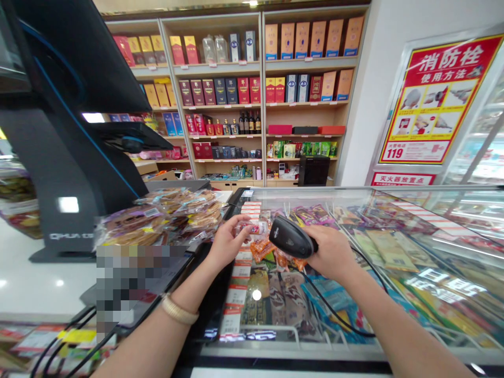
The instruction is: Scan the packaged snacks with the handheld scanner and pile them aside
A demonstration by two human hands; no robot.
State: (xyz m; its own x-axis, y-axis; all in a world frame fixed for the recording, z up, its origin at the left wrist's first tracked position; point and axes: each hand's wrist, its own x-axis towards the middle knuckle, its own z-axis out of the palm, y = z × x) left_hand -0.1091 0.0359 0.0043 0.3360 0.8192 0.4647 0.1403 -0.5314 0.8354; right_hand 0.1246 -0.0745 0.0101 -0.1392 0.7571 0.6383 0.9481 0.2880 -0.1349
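My left hand [228,244] pinches a small clear package [256,228] with a red-and-white label between thumb and fingers. My right hand [333,254] is wrapped around a black handheld barcode scanner [290,239]. The scanner's head points left, close beside the package; I cannot tell whether they touch. Its black cable [334,315] loops down over the glass of a display freezer [252,349]. Behind and below the two hands show orange packets [262,251]; whether they lie on or under the glass is unclear.
Bagged snacks [169,212] are piled on the counter to the left, near a dark checkout terminal [66,173]. Colourful ice-cream wrappers [289,299] fill the freezer. Shelves [220,107] of boxes and bottles stand behind, and a red fire-hydrant poster [441,100] hangs at right.
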